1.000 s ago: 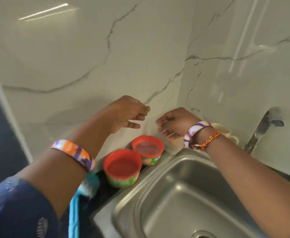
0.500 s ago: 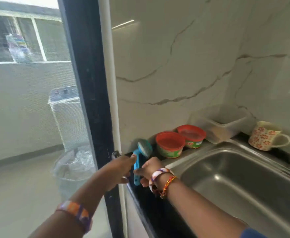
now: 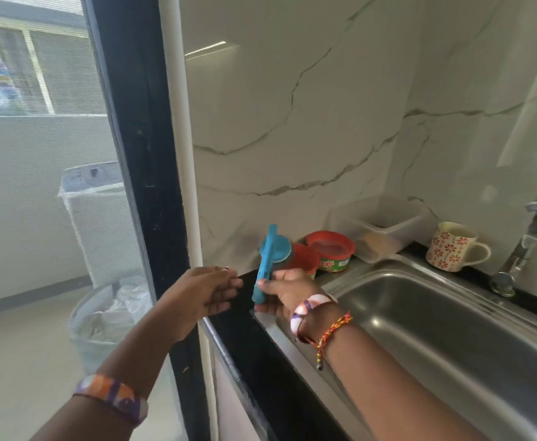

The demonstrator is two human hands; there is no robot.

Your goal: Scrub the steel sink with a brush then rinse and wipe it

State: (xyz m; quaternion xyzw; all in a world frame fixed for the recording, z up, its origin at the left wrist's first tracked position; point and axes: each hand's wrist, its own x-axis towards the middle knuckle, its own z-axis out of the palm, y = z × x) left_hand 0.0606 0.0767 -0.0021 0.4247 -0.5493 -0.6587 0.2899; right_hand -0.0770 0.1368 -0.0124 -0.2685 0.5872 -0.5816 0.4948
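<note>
My right hand (image 3: 284, 291) grips the handle of a blue scrub brush (image 3: 268, 259), holding it upright above the black counter at the sink's left corner. The brush's round head points up, in front of the red tubs. My left hand (image 3: 203, 294) hovers just left of the brush with relaxed fingers, holding nothing. The steel sink (image 3: 451, 338) lies to the right, its basin bare and dry-looking. The tap (image 3: 524, 246) stands at the far right edge of the sink.
Two red-lidded tubs (image 3: 330, 249) stand on the counter behind the brush. A clear plastic box (image 3: 378, 230) and a floral mug (image 3: 454, 246) sit along the marble wall. A black door frame (image 3: 146, 186) rises at the left, with a bin (image 3: 101, 319) beyond the glass.
My right hand has lifted the blue brush off the counter and raised it upright. My left hand has drawn back slightly to the left. The view has shifted left and back from the wall.
</note>
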